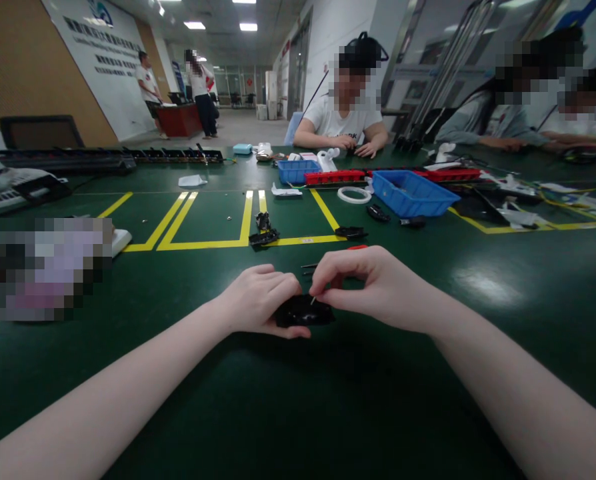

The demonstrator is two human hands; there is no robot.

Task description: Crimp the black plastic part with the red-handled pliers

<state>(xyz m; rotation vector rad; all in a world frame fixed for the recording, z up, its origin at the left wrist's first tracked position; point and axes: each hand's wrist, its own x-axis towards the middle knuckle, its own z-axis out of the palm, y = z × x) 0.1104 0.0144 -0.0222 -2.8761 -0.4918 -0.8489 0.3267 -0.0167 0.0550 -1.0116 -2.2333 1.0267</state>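
Observation:
A glossy black plastic part is held just above the green table in front of me. My left hand grips its left end, with the thumb underneath and the fingers on top. From the right, my right hand pinches a small, thin, light-coloured piece between thumb and index finger, and its lower tip meets the top of the black part. Behind my hands lie dark thin-tipped tools, partly hidden by my right hand.
Black parts lie near yellow tape lines. Farther back stand a blue bin, a smaller blue bin and a red strip. A white ring lies between. Across the table sits a person; others sit at the right.

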